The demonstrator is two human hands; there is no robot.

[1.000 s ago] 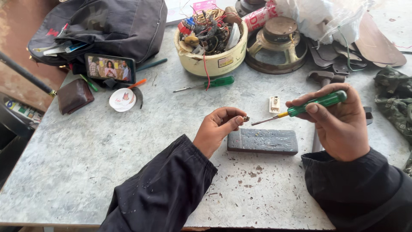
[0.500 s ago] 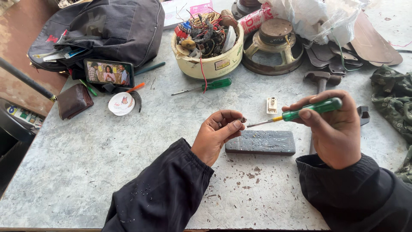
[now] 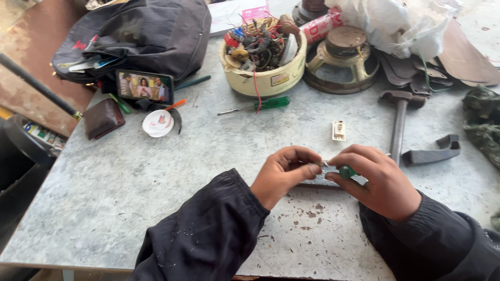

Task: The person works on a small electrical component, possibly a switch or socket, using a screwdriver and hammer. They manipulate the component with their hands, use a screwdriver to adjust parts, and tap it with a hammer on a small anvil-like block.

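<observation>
Your hands have drawn together: right hand [image 3: 383, 182] fingers grip the green screwdriver [image 3: 346, 171], left hand [image 3: 285, 174] fingers pinch its tip above the bench [image 3: 130, 192].

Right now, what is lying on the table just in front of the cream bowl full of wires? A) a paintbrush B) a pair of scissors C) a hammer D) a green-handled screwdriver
D: a green-handled screwdriver lies flat on the table right in front of the cream bowl, apart from both hands.

green screwdriver handle [image 3: 347, 171], cream bowl [image 3: 265, 78]
</observation>
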